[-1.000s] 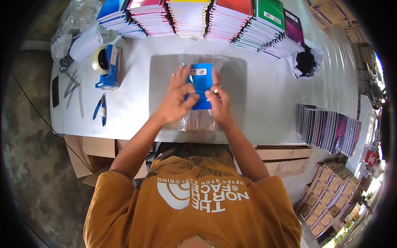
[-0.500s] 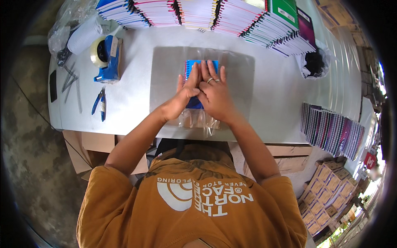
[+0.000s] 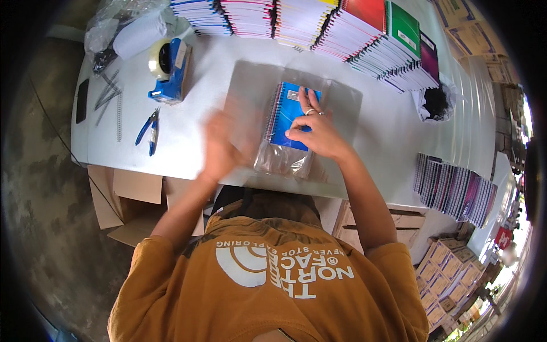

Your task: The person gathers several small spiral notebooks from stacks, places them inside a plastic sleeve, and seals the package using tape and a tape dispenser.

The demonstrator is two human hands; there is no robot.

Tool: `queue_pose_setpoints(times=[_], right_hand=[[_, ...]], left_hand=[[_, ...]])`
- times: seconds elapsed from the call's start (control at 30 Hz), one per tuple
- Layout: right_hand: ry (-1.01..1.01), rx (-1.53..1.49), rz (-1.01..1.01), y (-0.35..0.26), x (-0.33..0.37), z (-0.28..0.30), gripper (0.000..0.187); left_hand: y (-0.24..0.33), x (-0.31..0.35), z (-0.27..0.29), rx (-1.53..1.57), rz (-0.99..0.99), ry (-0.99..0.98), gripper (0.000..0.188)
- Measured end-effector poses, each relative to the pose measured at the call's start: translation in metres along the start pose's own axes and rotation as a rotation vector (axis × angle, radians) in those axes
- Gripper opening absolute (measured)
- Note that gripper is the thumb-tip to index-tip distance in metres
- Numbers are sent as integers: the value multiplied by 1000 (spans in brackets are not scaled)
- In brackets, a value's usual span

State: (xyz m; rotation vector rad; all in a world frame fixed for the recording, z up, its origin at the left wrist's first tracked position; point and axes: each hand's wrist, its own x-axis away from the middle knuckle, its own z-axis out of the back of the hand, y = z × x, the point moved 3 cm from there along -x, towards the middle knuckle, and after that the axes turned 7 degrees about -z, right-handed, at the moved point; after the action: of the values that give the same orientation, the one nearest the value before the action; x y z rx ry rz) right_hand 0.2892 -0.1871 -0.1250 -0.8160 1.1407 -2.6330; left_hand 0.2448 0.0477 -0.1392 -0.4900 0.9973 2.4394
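Observation:
A blue spiral-bound notebook [image 3: 280, 122] lies in a clear plastic bag [image 3: 280, 162] whose lower part reaches toward the table's near edge. Beneath both is a grey mat [image 3: 242, 80]. On the notebook's right side rests my right hand [image 3: 320, 128], two fingers stretched toward its top edge, the thumb reaching left across the cover; nothing shows in its grasp. My left hand [image 3: 221, 145] is off to the left of the notebook, over the mat's left edge and apart from the bag. Motion smears its fingers.
Stacked spiral notebooks [image 3: 319, 28] line the far edge; more stand at the right [image 3: 456, 185]. Leftward are a blue tape dispenser [image 3: 171, 77], blue-handled pliers [image 3: 151, 131], loose wire coils [image 3: 118, 108] and a dark phone-like slab [image 3: 82, 101]. An open cardboard box [image 3: 137, 191] sits below.
My left hand has lifted off the notebook and swung left. The right hand stays on the notebook, with its fingers rearranged. The whole view has shifted, uncovering more of the blue cover.

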Motion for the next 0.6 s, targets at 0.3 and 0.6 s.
queue_pose_setpoints(times=[0.3, 0.6], right_hand=[[14, 217, 36, -5, -4, 5, 16], [139, 212, -77, -20, -2, 9, 72]], left_hand=[[-114, -19, 86, -445, 710, 221, 66], [-51, -12, 87, 216, 963, 79, 74]])
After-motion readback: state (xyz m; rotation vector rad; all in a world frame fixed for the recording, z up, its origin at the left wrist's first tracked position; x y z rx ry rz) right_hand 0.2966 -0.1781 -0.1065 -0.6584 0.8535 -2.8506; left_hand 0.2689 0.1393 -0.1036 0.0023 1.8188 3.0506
